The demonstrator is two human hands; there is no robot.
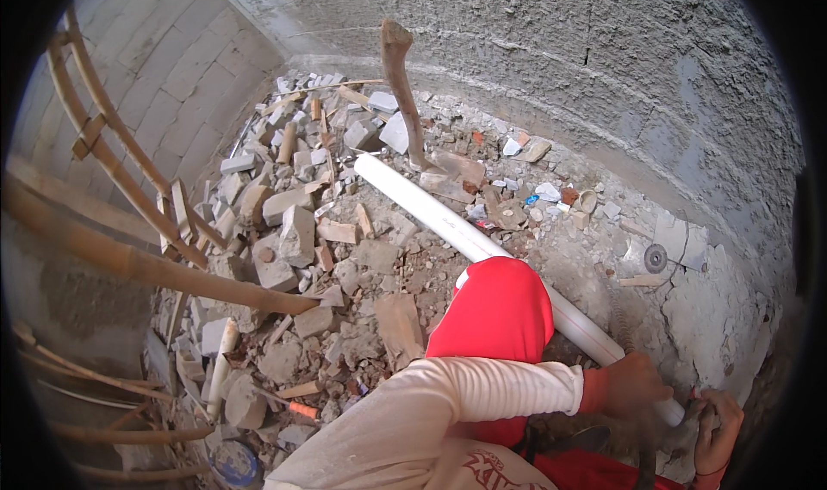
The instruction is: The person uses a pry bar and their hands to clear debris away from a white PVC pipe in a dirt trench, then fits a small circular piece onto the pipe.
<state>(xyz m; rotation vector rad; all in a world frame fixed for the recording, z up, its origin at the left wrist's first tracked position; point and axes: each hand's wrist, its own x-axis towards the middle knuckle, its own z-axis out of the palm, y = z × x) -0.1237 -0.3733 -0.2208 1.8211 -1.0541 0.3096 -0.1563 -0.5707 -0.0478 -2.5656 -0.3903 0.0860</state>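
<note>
A long white plastic pipe (422, 201) slants from the rubble at upper middle down to the lower right, passing behind my red-clad knee (500, 309). My left hand (633, 385), at the end of a white sleeve with a red cuff, is closed around the pipe near its lower end. Beside that end is my right hand (719, 434), fingers bent around something small and dark with a bit of red, too shadowed to name. A ribbed grey hose (618, 318) runs down to my left hand.
Broken bricks and rubble (297, 232) cover the ground. A wooden handle (398, 77) stands upright among them. Bamboo poles (155, 270) reach in from the left. A rough grey wall (551, 77) rises behind; a round grey disc (656, 257) lies near its foot.
</note>
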